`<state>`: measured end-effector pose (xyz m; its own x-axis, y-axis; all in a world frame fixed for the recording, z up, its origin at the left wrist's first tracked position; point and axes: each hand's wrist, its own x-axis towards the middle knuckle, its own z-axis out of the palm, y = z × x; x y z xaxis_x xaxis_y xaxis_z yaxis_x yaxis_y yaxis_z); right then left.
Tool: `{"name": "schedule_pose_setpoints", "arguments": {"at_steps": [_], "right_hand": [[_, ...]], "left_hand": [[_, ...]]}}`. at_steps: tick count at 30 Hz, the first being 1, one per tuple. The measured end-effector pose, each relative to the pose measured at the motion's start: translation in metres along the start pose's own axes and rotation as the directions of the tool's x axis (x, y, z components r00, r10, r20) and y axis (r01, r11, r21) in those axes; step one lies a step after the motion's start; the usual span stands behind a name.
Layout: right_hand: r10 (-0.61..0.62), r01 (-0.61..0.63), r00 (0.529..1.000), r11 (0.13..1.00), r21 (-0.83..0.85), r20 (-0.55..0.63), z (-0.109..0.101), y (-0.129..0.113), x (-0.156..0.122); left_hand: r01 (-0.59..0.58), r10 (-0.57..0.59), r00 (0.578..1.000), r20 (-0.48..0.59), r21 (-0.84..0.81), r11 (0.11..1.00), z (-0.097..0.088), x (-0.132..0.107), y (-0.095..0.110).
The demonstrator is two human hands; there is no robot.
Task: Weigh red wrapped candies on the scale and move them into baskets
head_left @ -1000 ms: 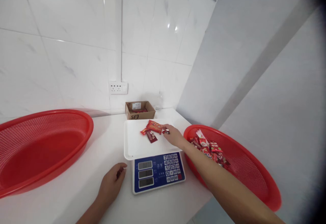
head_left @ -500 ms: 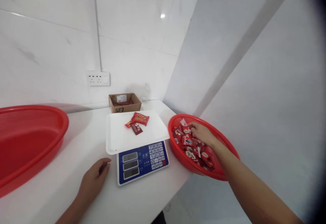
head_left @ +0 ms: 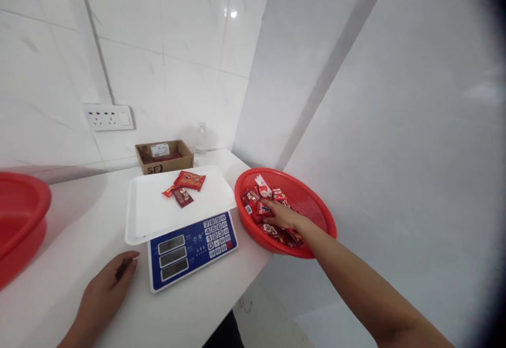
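Observation:
My right hand [head_left: 282, 215] is in the red plastic basket [head_left: 324, 213], its fingers spread over the red snack packets [head_left: 272, 232] and touching them. My left hand [head_left: 100, 290] rests on the table left of the digital scale [head_left: 193, 248]. Its thumb and fingers curl around something small and dark that I cannot make out. On the scale's white tray [head_left: 150, 211] lie several packets: a larger red-orange packet [head_left: 190, 180], a dark red packet [head_left: 183, 197] and a small red one partly beneath them.
Another red basin [head_left: 23, 195] stands at the left edge. Behind the scale are an open cardboard box [head_left: 166, 165] with red items in it and a clear bottle [head_left: 201, 139]. A wall socket [head_left: 108, 117] is above, and a grey wall borders the right side.
The view has shifted, so the scale and baskets appear further left. My right hand has moved nearer within the basket, fingers now spread over the packets. My left hand stays beside the scale.

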<state>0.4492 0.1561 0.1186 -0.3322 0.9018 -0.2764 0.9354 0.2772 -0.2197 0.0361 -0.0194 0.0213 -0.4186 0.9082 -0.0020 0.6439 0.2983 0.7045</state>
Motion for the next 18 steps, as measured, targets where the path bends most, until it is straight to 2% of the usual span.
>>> {"name": "schedule_pose_setpoints", "arguments": {"at_steps": [8,12,14,16,18], "right_hand": [[0.110,-0.102,0.988,0.992,-0.070,0.108,-0.026,0.032,-0.016],[0.133,-0.129,0.991,0.985,-0.111,0.033,-0.038,0.036,-0.023],[0.082,-0.085,0.996,0.991,-0.102,-0.032,-0.037,0.027,-0.021],[-0.040,0.037,0.997,0.998,-0.040,-0.062,-0.028,0.012,-0.014],[-0.181,0.183,0.983,0.982,0.043,-0.041,-0.015,-0.005,-0.002]], "left_hand": [[0.025,-0.025,1.000,0.011,0.009,1.000,-0.003,-0.001,0.007],[0.022,-0.023,0.999,0.025,0.032,0.999,-0.002,0.001,0.004],[0.021,-0.022,1.000,0.018,0.040,0.999,-0.002,0.001,0.004],[0.031,-0.032,0.999,0.010,0.052,0.998,-0.002,0.002,0.004],[0.038,-0.039,0.999,0.010,0.070,0.997,-0.002,0.003,0.004]]}}
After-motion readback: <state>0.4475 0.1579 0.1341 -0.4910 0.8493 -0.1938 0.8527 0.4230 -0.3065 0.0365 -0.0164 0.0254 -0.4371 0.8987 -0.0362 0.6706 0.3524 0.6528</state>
